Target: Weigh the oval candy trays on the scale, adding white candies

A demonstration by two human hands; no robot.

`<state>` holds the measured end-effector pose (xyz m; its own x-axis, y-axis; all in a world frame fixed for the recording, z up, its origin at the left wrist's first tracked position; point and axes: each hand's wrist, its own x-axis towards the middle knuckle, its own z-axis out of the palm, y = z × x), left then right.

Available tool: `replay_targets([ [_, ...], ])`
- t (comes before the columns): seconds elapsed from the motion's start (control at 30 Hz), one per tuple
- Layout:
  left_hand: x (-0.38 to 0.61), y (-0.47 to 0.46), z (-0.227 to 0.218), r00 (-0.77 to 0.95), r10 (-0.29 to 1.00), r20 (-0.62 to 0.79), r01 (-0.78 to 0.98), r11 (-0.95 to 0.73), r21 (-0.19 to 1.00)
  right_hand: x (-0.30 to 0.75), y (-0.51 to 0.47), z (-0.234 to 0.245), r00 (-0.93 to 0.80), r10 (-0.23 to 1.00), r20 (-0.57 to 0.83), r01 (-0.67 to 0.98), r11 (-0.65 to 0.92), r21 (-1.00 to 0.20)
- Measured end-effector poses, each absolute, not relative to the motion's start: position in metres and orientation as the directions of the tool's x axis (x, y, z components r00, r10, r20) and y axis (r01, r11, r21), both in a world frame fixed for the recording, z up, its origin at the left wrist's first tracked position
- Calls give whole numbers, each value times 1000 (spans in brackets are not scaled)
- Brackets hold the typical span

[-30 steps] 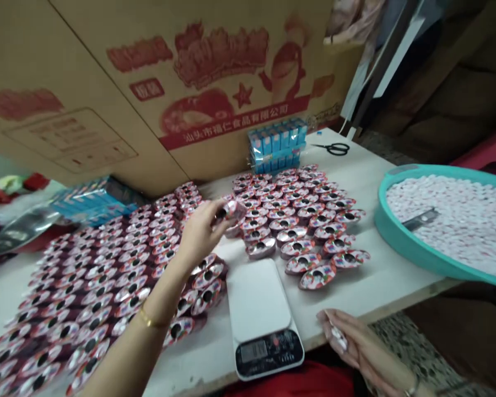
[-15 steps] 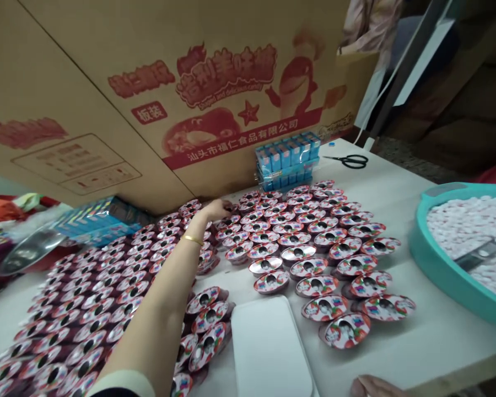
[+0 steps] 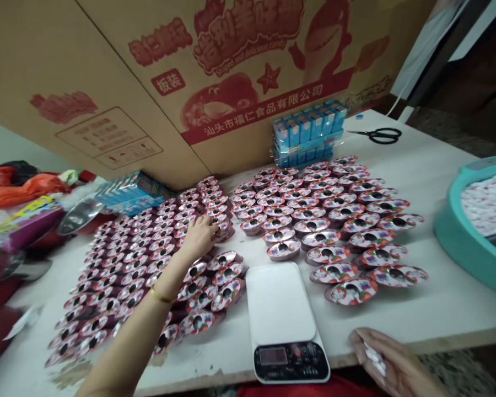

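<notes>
My left hand (image 3: pixel 200 236) reaches over the left group of small printed pouches (image 3: pixel 132 270), which stand upright in rows with dark openings on top. Its fingers curl down at a pouch on that group's right edge; the fingertips are partly hidden, and I cannot tell what they grip. Low on the right, my right hand (image 3: pixel 392 364) is closed around several small white candies (image 3: pixel 374 358). Between the hands lies a white digital kitchen scale (image 3: pixel 281 303) with nothing on its plate. More red-and-white pouches (image 3: pixel 314 225) stand in a second group behind and right of the scale.
A teal tub (image 3: pixel 458 231) of white candies is at the right. Black scissors (image 3: pixel 380 135) lie near the back, beside a wrapped pack of blue boxes (image 3: pixel 308 135). Large cardboard boxes (image 3: pixel 240 143) wall off the back. A metal bowl (image 3: pixel 80 215) and bags crowd the left.
My left hand has moved back toward me from the far pouches. My right hand has come further into view, showing white candies. The view has tilted down, exposing the scale's display.
</notes>
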<state>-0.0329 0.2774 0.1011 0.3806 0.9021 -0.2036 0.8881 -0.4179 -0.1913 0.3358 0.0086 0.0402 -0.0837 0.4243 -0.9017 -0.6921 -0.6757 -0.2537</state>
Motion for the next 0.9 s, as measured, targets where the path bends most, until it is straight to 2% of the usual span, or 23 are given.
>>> replay_targets([
  [0.1, -25, 256, 106, 385, 921, -61, 907, -390, -157, 334, 14, 53, -94, 510, -855, -707, -639, -303],
  [0.2, -9, 226, 133, 470, 880, 63, 881, -472, 23, 328, 18, 65, -117, 574, -811, -678, -642, -357],
  [0.27, 7, 199, 149, 570, 820, 56, 803, -570, 174, 323, 18, 71, -120, 610, -784, -649, -646, -403],
  [0.33, 27, 171, 156, 651, 759, 8, 729, -628, 272, 317, 17, 75, -128, 635, -762, -619, -651, -439],
  [0.47, 60, 132, 137, 703, 709, -55, 690, -662, 294, 309, 15, 79, -188, 670, -718, -589, -662, -464],
  [0.6, 67, 121, 117, 712, 701, -29, 671, -668, 320, 307, 15, 88, -243, 691, -681, -554, -675, -487],
  [0.73, 50, 105, 121, 640, 762, 104, 683, -625, 378, 310, 18, 101, -269, 701, -660, -444, -699, -561],
  [0.83, 31, 77, 120, 474, 853, 219, 702, -516, 490, 311, 23, 108, -246, 722, -647, -362, -688, -629],
  [0.9, 17, 54, 108, 363, 903, 229, 708, -427, 562, 310, 29, 111, -232, 733, -640, -292, -680, -673],
])
